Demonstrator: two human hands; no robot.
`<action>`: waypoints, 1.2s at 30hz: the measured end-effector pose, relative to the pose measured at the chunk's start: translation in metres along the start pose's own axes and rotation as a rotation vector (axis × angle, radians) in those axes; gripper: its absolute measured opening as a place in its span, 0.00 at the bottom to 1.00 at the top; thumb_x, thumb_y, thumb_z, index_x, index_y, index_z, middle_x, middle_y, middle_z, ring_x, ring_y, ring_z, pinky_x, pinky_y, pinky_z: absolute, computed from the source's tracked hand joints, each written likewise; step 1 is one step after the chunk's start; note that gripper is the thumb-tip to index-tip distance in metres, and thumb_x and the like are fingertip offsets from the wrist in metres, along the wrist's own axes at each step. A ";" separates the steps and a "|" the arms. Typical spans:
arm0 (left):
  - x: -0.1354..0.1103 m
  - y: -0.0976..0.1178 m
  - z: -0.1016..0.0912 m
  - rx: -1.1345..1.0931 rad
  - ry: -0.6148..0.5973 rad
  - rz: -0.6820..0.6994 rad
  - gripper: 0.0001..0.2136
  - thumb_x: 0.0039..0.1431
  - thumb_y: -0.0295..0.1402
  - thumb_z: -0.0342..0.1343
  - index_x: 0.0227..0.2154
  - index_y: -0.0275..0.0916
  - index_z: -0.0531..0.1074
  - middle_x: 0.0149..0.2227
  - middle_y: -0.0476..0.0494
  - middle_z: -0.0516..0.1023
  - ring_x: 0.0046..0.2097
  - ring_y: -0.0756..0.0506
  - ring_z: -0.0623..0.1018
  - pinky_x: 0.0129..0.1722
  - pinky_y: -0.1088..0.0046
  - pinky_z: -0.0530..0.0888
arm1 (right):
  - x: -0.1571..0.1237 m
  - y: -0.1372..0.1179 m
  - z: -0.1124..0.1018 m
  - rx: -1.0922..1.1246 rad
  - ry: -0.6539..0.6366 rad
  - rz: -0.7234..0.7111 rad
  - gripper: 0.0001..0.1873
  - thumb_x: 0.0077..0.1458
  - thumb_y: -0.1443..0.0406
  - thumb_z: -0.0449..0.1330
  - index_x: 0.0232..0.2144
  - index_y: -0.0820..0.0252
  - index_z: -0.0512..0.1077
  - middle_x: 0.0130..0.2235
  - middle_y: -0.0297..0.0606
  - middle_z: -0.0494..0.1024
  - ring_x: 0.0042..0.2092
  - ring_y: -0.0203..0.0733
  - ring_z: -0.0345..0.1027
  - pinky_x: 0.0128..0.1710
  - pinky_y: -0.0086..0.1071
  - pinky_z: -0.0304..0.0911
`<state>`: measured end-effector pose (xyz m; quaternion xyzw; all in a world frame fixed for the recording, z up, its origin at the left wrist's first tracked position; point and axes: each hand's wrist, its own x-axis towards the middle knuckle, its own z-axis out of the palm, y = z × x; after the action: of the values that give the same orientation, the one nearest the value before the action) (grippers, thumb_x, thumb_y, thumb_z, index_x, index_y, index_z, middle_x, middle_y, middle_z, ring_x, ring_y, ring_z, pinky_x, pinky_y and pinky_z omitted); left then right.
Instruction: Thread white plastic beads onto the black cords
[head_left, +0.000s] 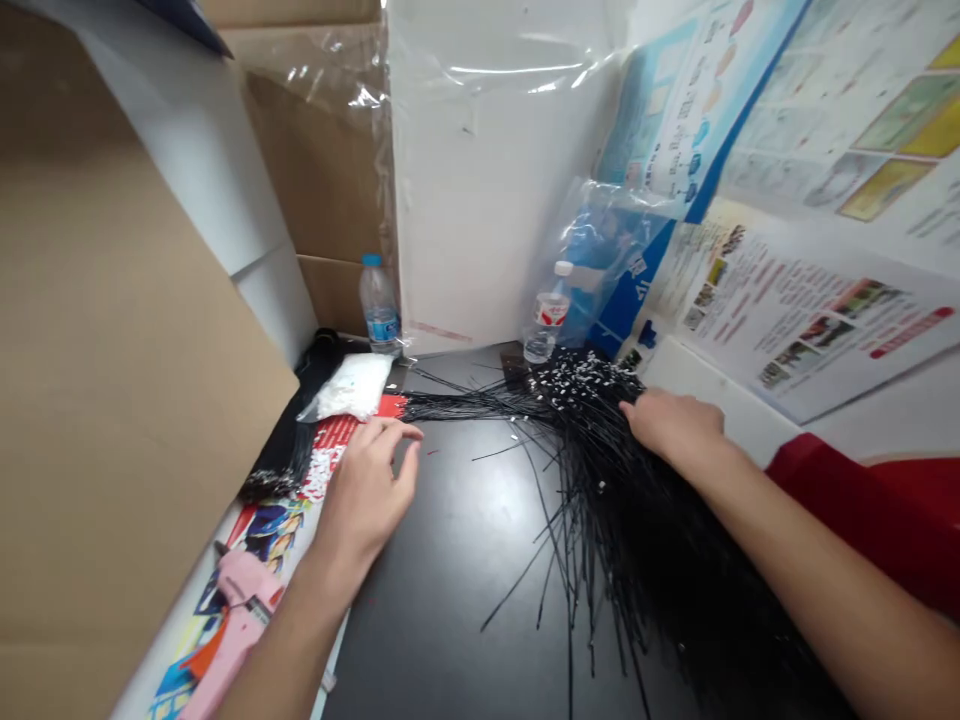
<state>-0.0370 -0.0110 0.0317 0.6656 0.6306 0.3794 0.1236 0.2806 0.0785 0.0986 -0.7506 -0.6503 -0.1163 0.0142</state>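
My left hand (373, 487) hovers at the left edge of the dark tabletop, thumb and fingers apart, with nothing seen between them. Just beyond its fingertips, a row of black cords (465, 405) reaches from a red sheet (337, 432) toward a large pile. Small white pieces (322, 470) lie scattered on that sheet. At the right, my right hand (671, 422) has its fingers curled in against the pile of black cords (592, 430), many of which have white tips. What its fingertips pinch is hidden.
A clear bag of white pieces (356, 385) lies behind my left hand. Two plastic bottles, a blue-capped bottle (379, 305) and a white-capped bottle (549, 315), stand at the back. A pink glue gun (244, 600) rests left. Cardboard (112, 400) rises beside it.
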 end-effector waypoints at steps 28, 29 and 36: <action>0.008 -0.027 -0.024 0.600 -0.151 -0.417 0.15 0.63 0.28 0.47 0.47 0.37 0.76 0.46 0.28 0.79 0.43 0.30 0.80 0.38 0.55 0.73 | -0.004 -0.196 0.063 0.350 0.104 -0.998 0.12 0.62 0.68 0.49 0.39 0.62 0.73 0.38 0.44 0.79 0.39 0.43 0.68 0.28 0.33 0.49; 0.008 -0.028 -0.020 0.582 -0.149 -0.389 0.15 0.63 0.28 0.47 0.47 0.36 0.76 0.47 0.27 0.79 0.44 0.30 0.80 0.39 0.55 0.73 | -0.005 -0.194 0.061 0.417 0.133 -0.981 0.12 0.62 0.67 0.49 0.39 0.61 0.72 0.37 0.43 0.79 0.38 0.42 0.68 0.28 0.33 0.50; 0.010 -0.043 0.005 0.489 -0.150 -0.187 0.24 0.62 0.19 0.41 0.57 0.37 0.71 0.56 0.31 0.76 0.53 0.37 0.78 0.53 0.58 0.72 | -0.001 -0.152 -0.023 1.237 0.531 -0.742 0.07 0.62 0.68 0.51 0.37 0.59 0.69 0.34 0.34 0.73 0.34 0.34 0.68 0.33 0.29 0.60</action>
<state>-0.0669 0.0079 0.0040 0.6408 0.7514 0.1525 0.0404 0.1275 0.0967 0.1014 -0.2853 -0.7811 0.0951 0.5472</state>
